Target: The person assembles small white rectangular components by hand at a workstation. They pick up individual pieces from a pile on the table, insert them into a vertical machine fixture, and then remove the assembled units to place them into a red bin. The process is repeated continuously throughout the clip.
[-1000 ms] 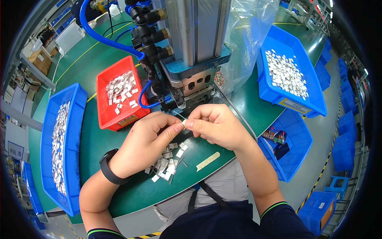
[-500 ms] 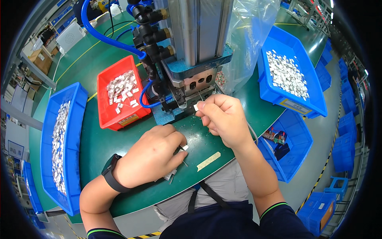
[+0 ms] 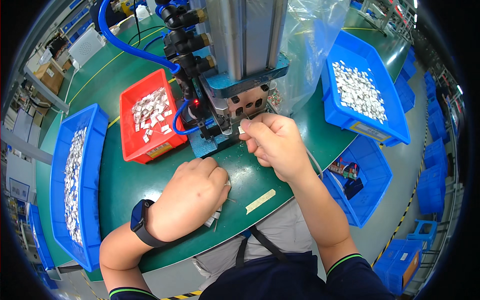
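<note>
My right hand pinches a small white block with wire leads between thumb and forefinger, right at the front of the press tooling. Its other fingers are curled in. Knuckles up, my left hand rests on the green table, its fingers closed around another white block, of which a sliver shows at the fingertips with a thin lead sticking out. More white blocks with leads lie partly hidden beneath that palm. The press's metal column rises in front of me, and a red light glows on its left side.
A red tray of white blocks stands left of the press, and a long blue tray farther left. Another blue tray is at right, above a blue bin. A plastic bag hangs beside the press; tape marks the table.
My right hand has moved slightly up and left, bringing its block closer to the tooling. The left hand has rolled over, covering more of its block. A red light now shows on the press.
</note>
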Demonstrator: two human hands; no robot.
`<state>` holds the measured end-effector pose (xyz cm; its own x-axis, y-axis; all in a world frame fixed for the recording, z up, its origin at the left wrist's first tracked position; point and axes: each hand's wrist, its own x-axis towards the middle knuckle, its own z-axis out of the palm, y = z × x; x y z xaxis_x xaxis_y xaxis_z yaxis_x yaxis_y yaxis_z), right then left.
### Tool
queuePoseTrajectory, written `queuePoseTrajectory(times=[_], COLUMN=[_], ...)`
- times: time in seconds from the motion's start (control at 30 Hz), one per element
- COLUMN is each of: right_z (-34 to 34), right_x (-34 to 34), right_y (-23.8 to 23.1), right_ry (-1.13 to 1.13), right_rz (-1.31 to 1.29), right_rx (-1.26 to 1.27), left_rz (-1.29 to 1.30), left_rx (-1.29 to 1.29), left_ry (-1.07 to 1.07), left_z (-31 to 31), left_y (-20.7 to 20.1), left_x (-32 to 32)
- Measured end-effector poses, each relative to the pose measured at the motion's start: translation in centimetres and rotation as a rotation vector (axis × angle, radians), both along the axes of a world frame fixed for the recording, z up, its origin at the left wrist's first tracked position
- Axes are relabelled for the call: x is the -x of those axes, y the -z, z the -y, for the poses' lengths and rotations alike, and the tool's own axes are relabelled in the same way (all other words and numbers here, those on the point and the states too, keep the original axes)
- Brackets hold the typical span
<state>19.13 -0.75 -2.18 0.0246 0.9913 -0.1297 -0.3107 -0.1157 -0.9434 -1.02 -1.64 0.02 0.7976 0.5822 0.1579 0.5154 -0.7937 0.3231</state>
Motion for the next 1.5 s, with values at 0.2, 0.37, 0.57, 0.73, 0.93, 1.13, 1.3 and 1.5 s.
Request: queuePoseTrajectory(times=[0.2, 0.37, 0.57, 0.73, 0.93, 1.13, 1.3, 1.5], right_z=[-0.1, 0.4, 0.6, 1.0, 1.1, 1.3, 1.1, 0.7], right_x=[0.0, -0.3, -0.9, -0.3, -0.5, -0.8, -1.2, -0.4], right_y=[0.3, 0.5, 0.3, -1.0, 0.1, -0.7, 0.3, 0.2], right_ry=[0.005, -0.025, -0.178, -0.359, -0.425, -0.327, -0.048, 0.123], right_rz=[-0.011, 0.044, -0.029, 0.131, 0.107, 0.107, -0.143, -0.068], right_rx=[-0.061, -0.125, 0.016, 0.028, -0.054, 0.009, -0.047, -0.064], left_rz=[0.0, 0.021, 0.398, 0.659, 0.813, 0.935, 0.278, 0.001], left_rx=[-0.012, 0.039, 0.618, 0.9, 0.959, 0.887, 0.424, 0.144], left_ry=[0.026, 0.002, -0.274, -0.292, -0.324, -0.361, -0.195, -0.076], left_z=[0.1, -0.2, -1.4, -1.8, -2.1, -1.5, -1.5, -0.3], left_y=[-0.1, -0.5, -1.2, -1.1, -1.2, -1.2, -2.7, -2.0], left_x=[0.0, 0.3, -0.1, -0.2, -0.3, -1.1, 0.7, 0.9])
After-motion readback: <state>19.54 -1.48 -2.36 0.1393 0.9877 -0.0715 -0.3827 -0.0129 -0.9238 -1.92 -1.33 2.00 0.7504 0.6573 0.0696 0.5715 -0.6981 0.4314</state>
